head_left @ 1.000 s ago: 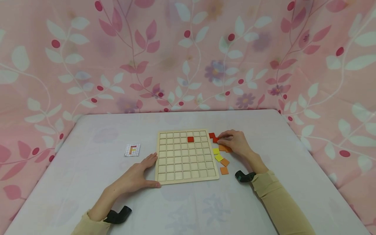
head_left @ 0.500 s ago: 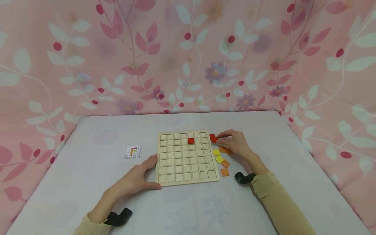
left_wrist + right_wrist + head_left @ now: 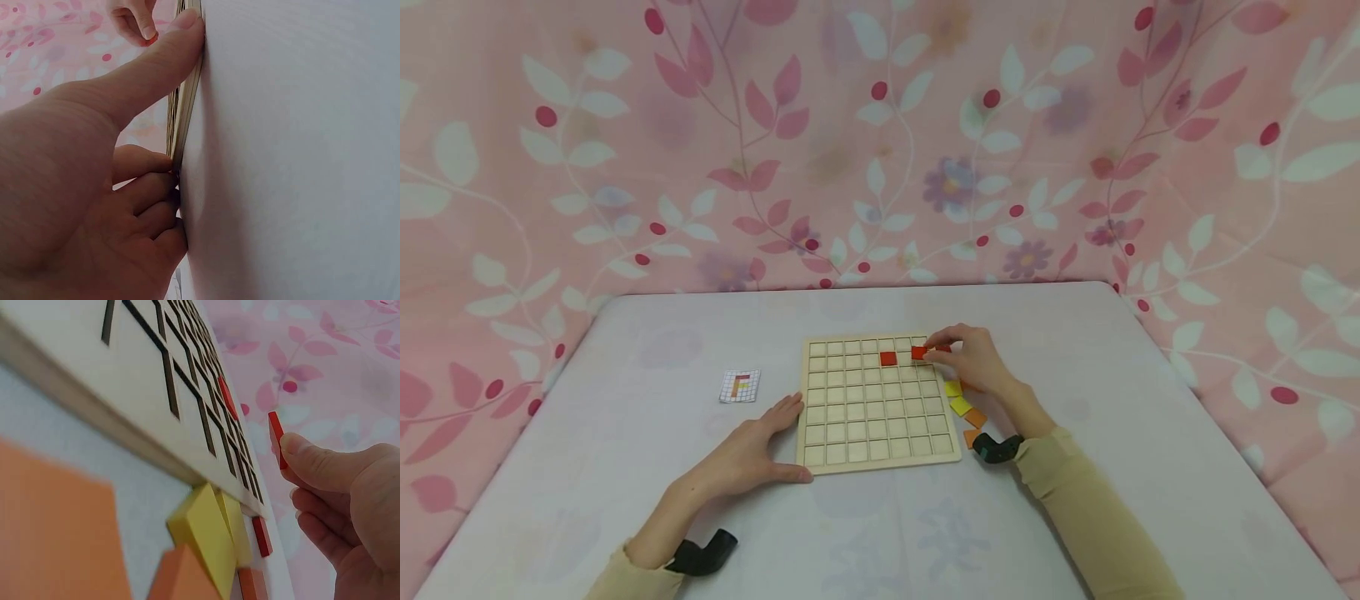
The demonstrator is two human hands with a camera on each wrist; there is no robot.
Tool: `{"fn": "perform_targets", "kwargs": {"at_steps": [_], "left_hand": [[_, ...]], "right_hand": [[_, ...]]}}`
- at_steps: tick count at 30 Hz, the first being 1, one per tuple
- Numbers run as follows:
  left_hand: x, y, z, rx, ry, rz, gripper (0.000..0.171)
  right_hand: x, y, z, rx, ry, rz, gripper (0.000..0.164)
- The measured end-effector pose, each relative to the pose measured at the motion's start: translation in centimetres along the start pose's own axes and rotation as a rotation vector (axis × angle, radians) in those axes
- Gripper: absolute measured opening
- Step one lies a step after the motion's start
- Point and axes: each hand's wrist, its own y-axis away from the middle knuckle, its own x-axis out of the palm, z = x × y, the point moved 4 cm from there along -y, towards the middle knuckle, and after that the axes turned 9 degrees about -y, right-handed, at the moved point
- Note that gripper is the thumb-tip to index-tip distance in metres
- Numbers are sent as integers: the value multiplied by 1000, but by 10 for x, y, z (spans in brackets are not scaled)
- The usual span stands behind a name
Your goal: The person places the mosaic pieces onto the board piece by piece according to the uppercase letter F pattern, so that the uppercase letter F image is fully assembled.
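My right hand (image 3: 977, 362) pinches a red square tile (image 3: 918, 353) between thumb and fingers, over the far right part of the wooden grid board (image 3: 867, 429). In the right wrist view the pinched tile (image 3: 277, 440) stands on edge, raised above the board's surface. Another red tile (image 3: 888, 358) sits in a cell near the board's far side. My left hand (image 3: 741, 454) rests at the board's near left corner, thumb along the front edge and fingertips against the left edge. In the left wrist view its thumb (image 3: 156, 72) lies against the board's side.
Along the board's right edge lie yellow tiles (image 3: 960, 407), orange tiles (image 3: 975, 417) and a red tile (image 3: 262, 536), some partly hidden by my right hand. A small card (image 3: 740, 387) with a coloured grid pattern lies left of the board on the white tabletop (image 3: 647, 400).
My right hand has picked a red tile from the loose ones beside the board and moved left with it, over the board. The left hand has stayed in place.
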Motion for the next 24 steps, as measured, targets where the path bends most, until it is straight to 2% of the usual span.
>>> {"fn": "perform_targets", "kwargs": {"at_steps": [4, 8, 11, 17, 20, 24], "left_hand": [[-1, 0, 0, 5, 2, -3, 112], [-1, 1, 0, 5, -1, -2, 112], [-1, 1, 0, 3, 1, 1, 112], [-1, 1, -1, 7, 12, 3, 111], [-1, 1, -2, 11, 18, 4, 111], [0, 1, -1, 6, 18, 3, 112]], "right_hand": [[11, -4, 3, 20, -23, 8, 20], [21, -8, 8, 48, -107, 15, 18], [28, -12, 14, 14, -90, 21, 15], [42, -19, 24, -114, 7, 41, 13], [48, -20, 29, -124, -4, 45, 14], [55, -21, 33, -92, -12, 48, 14]]}}
